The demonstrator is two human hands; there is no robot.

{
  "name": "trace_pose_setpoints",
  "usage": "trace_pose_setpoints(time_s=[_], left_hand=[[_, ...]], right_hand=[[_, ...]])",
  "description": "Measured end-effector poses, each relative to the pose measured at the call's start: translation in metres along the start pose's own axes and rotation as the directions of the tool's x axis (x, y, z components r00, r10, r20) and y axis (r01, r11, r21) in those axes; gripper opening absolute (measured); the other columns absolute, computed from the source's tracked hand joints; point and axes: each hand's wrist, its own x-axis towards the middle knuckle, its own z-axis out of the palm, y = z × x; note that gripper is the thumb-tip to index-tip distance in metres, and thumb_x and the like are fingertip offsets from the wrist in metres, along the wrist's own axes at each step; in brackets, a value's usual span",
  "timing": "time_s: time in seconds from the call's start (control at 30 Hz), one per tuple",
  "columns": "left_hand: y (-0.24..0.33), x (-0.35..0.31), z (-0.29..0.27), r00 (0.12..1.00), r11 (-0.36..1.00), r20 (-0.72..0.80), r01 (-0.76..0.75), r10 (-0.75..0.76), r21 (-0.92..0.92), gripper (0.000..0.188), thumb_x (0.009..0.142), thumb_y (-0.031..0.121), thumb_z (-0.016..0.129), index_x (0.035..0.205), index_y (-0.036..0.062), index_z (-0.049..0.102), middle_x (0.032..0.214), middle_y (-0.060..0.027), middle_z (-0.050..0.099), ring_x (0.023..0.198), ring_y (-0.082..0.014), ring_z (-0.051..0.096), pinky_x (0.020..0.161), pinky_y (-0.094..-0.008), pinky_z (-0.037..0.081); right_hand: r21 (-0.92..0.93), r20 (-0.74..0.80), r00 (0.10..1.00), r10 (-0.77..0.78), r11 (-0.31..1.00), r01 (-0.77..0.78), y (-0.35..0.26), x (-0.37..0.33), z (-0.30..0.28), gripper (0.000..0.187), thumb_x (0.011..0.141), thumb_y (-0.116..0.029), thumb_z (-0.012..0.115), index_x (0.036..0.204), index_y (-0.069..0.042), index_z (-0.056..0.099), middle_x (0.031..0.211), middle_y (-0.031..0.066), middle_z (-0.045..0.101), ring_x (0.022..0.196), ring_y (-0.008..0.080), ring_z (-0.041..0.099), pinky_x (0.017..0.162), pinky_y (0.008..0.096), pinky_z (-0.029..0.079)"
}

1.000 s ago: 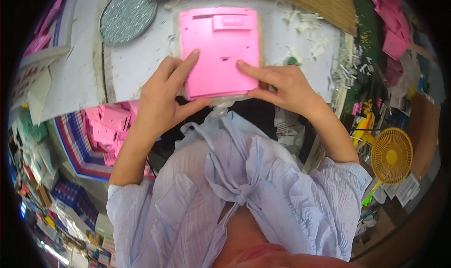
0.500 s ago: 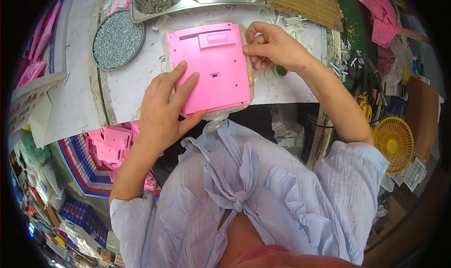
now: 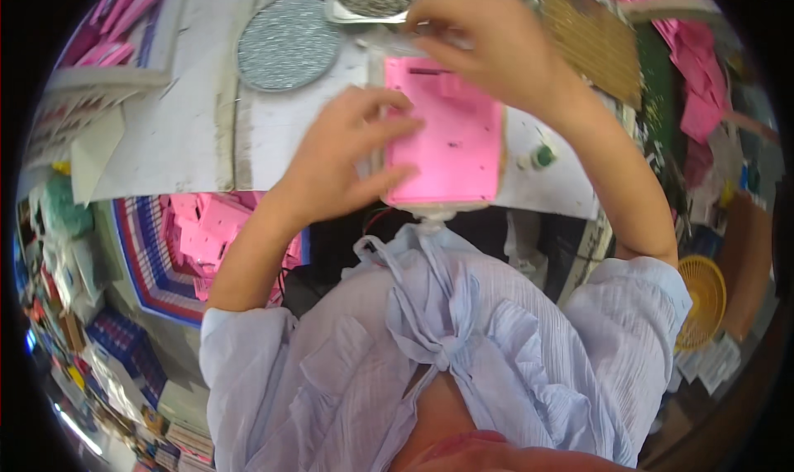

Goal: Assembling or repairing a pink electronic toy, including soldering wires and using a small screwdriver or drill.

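A flat pink plastic panel (image 3: 447,162) lies on the bench in front of me, with a slot and a raised rectangular block near its far end and a small opening in its middle. Some padding wrapped in clear film shows around its edges. My left hand (image 3: 351,154) is at the panel's left side, fingers spread and the tips over its edge; whether they touch it is unclear. Above the panel's far end, my right hand (image 3: 496,46) is bent and smeared by motion, close to a metal tray (image 3: 351,16) of small dark screws. Its fingertips are too blurred to show anything held.
A round dish (image 3: 289,42) of silvery small parts sits left of the tray. Below the bench at left, a blue-and-red basket (image 3: 153,278) holds pink pieces. A small green-and-white object (image 3: 542,156) lies right of the panel; corrugated cardboard (image 3: 591,38) is at the far right.
My right hand has gone from the panel's right edge to above its far end, near the screw tray. My left hand's fingers have drawn back toward the panel's left edge. The whole view has shifted.
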Motion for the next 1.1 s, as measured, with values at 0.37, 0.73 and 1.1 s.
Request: trace_pose_setpoints(time_s=[0.37,0.73,1.1], left_hand=[[-0.084,0.003,-0.07,0.866,0.645,-0.447,0.474,-0.222,0.599,0.016,0.09,0.025,0.071,0.094,0.0096,0.074,0.098,-0.0042,0.07,0.094,-0.0262,0.066,0.082,-0.0411,0.046],[-0.048,0.001,-0.044,0.842,0.864,-0.201,0.467,-0.5,-0.191,0.018,0.094,0.016,0.069,0.09,-0.0014,0.071,0.077,-0.0015,0.067,0.072,-0.0118,0.059,0.064,-0.0292,0.044],[-0.015,0.015,0.002,0.887,0.917,-0.239,0.362,-0.395,-0.168,0.012,0.093,0.009,0.069,0.092,-0.0023,0.069,0.079,-0.0056,0.065,0.07,-0.0121,0.056,0.064,-0.0269,0.044]], right_hand=[[-0.412,0.175,0.953,-0.245,0.861,0.297,0.005,0.118,0.117,0.021,0.086,-0.02,0.059,0.083,-0.007,0.076,0.087,0.0127,0.075,0.096,0.0305,0.067,0.085,0.0455,0.05],[0.512,0.055,0.937,0.345,0.796,-0.323,0.055,-0.031,-0.013,0.013,0.093,-0.01,0.073,0.097,0.002,0.073,0.084,0.0024,0.07,0.076,0.0074,0.062,0.071,0.0238,0.051],[0.435,0.013,0.88,0.474,0.79,-0.432,0.069,-0.082,0.023,0.019,0.085,-0.021,0.081,0.089,-0.003,0.076,0.074,0.0043,0.071,0.069,0.0084,0.064,0.065,0.0269,0.05]])
